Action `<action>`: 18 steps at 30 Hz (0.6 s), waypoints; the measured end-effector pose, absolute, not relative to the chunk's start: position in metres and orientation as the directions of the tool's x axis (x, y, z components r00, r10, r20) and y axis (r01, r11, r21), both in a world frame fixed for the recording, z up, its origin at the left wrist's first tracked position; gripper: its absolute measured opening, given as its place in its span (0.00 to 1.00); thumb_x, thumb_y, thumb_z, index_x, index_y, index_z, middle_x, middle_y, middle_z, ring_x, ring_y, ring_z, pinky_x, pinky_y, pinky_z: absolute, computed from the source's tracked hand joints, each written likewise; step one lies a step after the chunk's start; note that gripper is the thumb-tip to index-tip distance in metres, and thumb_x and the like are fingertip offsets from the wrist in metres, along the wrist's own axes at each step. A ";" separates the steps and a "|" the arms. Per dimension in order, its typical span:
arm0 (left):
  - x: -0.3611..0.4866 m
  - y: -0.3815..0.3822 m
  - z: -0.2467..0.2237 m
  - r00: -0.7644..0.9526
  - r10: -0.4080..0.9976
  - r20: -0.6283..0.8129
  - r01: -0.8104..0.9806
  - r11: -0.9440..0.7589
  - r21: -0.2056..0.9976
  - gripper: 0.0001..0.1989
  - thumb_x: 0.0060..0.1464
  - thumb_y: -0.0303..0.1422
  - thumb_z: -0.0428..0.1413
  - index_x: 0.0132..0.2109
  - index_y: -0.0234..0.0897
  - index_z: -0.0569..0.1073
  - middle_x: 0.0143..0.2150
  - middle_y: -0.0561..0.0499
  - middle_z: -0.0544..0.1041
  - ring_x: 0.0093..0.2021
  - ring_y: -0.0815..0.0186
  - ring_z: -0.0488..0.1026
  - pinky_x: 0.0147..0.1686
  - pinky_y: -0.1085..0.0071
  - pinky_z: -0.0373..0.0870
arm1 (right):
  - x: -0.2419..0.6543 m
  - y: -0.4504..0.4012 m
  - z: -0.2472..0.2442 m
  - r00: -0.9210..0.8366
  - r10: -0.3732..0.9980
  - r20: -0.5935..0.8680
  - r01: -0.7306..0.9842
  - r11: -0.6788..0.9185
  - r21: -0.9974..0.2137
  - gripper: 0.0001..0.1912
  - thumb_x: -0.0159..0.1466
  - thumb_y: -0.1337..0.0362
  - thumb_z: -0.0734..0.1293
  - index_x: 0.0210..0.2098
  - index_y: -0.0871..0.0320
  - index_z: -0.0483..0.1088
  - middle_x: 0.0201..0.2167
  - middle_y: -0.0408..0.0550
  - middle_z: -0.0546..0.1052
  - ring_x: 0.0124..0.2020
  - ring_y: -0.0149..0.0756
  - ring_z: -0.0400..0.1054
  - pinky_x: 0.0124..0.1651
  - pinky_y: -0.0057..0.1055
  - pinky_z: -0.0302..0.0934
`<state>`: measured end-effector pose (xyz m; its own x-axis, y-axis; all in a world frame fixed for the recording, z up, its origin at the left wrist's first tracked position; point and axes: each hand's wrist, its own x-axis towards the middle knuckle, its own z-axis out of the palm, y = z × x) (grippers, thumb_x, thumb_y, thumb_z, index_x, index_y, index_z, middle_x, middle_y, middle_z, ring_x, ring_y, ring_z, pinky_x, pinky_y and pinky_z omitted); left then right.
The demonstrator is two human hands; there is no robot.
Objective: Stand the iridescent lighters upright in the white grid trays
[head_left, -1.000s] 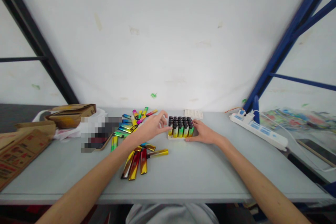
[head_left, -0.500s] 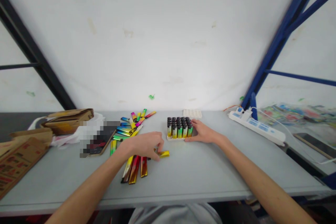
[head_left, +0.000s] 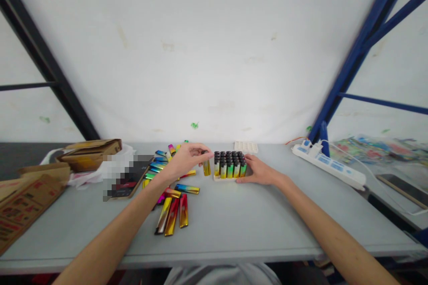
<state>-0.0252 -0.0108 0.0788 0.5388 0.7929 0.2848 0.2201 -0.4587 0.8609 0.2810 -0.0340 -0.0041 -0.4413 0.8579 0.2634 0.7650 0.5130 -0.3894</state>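
Note:
A gold lighter (head_left: 207, 168) hangs roughly upright, pinched at its top by the fingers of my left hand (head_left: 190, 156). Just to its right stands a white tray (head_left: 224, 179) packed with rows of upright lighters (head_left: 230, 169), black tops up, bodies yellow, green and silver. Around the tray's right side curls my right hand (head_left: 258, 171), thumb at the front corner and fingers behind. Loose shiny lighters lie scattered under and around my left forearm, among them a red one (head_left: 183, 210) and a blue-gold one (head_left: 187, 189); my arm hides part of the pile.
Behind the full tray lies another white tray (head_left: 246, 147). To the left are a dark phone (head_left: 133, 180), a white plastic bag (head_left: 90, 173) and cardboard boxes (head_left: 26, 200). A power strip (head_left: 329, 167) and a second phone (head_left: 403, 189) lie to the right.
My left hand has lifted the gold lighter from the table, carried it up and right to the tray's left side and turned it upright. My right hand stays at the tray.

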 end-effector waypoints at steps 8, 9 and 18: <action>-0.017 -0.013 0.072 0.577 0.764 0.290 0.022 -0.369 0.929 0.17 0.61 0.46 0.55 0.36 0.36 0.70 0.30 0.48 0.79 0.31 0.65 0.76 0.32 0.70 0.72 | 0.281 -0.034 -0.004 -0.437 0.865 0.248 0.767 0.502 -0.399 0.40 0.55 0.37 0.73 0.55 0.62 0.72 0.53 0.61 0.72 0.55 0.56 0.66 0.59 0.51 0.63; -0.016 -0.015 0.071 0.609 0.750 0.259 0.010 -0.334 0.943 0.17 0.62 0.47 0.54 0.37 0.37 0.67 0.26 0.52 0.77 0.26 0.66 0.74 0.28 0.71 0.70 | 0.282 -0.034 -0.004 -0.438 0.864 0.247 0.767 0.503 -0.399 0.41 0.55 0.37 0.72 0.56 0.61 0.71 0.54 0.61 0.72 0.55 0.56 0.66 0.59 0.51 0.62; -0.008 -0.011 0.061 0.575 0.811 0.108 0.076 -0.184 0.980 0.28 0.61 0.60 0.43 0.33 0.39 0.64 0.16 0.62 0.53 0.14 0.75 0.45 0.15 0.78 0.44 | 0.282 -0.033 -0.004 -0.449 0.856 0.257 0.767 0.516 -0.381 0.40 0.56 0.37 0.72 0.55 0.62 0.72 0.54 0.61 0.72 0.54 0.55 0.66 0.59 0.50 0.62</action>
